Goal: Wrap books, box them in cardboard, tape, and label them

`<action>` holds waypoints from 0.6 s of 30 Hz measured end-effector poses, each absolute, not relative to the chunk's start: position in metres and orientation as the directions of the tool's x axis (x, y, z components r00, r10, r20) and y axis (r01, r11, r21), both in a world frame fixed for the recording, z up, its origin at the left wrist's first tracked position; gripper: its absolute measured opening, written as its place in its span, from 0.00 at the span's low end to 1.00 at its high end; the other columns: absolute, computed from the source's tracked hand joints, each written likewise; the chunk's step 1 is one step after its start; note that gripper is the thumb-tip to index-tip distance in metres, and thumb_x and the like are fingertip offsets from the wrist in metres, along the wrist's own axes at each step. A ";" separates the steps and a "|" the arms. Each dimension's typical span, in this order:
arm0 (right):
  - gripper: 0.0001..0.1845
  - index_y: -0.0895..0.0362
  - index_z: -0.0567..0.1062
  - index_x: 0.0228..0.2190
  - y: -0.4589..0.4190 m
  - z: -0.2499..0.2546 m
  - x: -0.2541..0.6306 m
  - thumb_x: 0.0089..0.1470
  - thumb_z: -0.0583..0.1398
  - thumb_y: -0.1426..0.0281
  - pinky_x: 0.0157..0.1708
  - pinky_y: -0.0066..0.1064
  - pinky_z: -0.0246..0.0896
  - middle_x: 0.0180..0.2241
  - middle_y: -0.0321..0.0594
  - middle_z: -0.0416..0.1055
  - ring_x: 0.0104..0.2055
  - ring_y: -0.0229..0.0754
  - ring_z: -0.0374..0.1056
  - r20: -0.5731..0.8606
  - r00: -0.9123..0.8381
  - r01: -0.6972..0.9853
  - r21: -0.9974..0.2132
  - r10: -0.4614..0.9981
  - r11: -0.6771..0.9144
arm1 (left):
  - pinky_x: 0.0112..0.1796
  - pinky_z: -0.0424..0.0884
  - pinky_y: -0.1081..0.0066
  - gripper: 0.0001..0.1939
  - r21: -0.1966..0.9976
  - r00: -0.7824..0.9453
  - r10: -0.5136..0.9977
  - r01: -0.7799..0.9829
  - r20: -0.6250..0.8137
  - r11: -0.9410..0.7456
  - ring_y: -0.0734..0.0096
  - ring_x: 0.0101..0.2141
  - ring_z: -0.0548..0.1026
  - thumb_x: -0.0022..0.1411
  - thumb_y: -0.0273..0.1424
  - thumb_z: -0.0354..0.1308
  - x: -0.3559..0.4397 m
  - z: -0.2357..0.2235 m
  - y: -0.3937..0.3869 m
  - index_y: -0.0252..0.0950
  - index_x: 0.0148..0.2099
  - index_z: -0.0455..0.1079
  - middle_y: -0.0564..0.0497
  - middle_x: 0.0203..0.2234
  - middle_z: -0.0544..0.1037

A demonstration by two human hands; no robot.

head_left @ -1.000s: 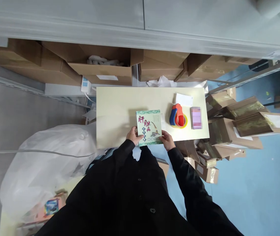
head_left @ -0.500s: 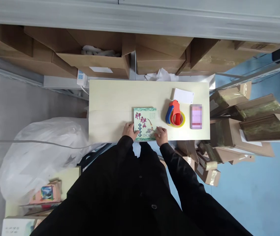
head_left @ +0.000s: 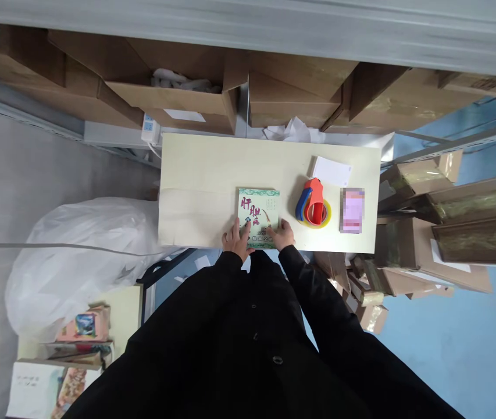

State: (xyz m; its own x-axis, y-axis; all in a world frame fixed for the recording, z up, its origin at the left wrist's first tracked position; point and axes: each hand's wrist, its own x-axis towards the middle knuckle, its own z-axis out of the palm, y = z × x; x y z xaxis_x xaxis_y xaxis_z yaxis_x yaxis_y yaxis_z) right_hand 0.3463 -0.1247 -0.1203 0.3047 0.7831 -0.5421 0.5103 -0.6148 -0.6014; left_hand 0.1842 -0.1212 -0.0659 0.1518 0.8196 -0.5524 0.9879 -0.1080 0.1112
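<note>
A pale green book (head_left: 259, 203) with dark red and black Chinese characters on its cover lies at the near edge of the table (head_left: 204, 169). My left hand (head_left: 235, 240) rests at its lower left corner, fingers spread, with the index finger on the cover and the thumb by the near edge. At the right edge, my right hand (head_left: 283, 234) grips the book, thumb on top of the cover and fingers along the side. To the right of the book sits a red and blue tape dispenser (head_left: 315, 201) with a roll of yellowish tape.
A stack of white slips (head_left: 331, 171) and a pixelated pink item (head_left: 352, 210) lie on the table's right side. Open cartons (head_left: 186, 102) fill the shelf behind. Flattened boxes (head_left: 417, 244) crowd the right; a white plastic bag (head_left: 86, 250) and books (head_left: 38, 387) are at left.
My left hand has shifted from the book's left edge onto its lower left corner, fingers now spread. My right thumb reaches further over the cover. The whole view has shifted slightly.
</note>
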 end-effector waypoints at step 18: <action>0.19 0.56 0.65 0.37 -0.107 -0.089 0.357 0.41 0.61 0.65 0.35 0.39 0.66 0.35 0.41 0.71 0.32 0.41 0.67 -0.499 0.467 0.051 -0.809 0.730 -0.585 | 0.56 0.53 0.46 0.52 0.482 0.337 0.847 0.869 -0.412 -0.111 0.36 0.60 0.50 0.42 0.41 0.68 0.213 -0.070 -0.083 0.35 0.66 0.50 0.35 0.65 0.44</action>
State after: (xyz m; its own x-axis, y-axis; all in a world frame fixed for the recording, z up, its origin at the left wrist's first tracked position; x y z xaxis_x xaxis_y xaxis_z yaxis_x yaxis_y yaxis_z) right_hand 0.3567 -0.1071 -0.0889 0.4667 0.7304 -0.4988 0.0505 -0.5851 -0.8094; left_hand 0.2129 -0.0832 -0.0696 0.3366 0.8469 -0.4117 0.8693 -0.1114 0.4816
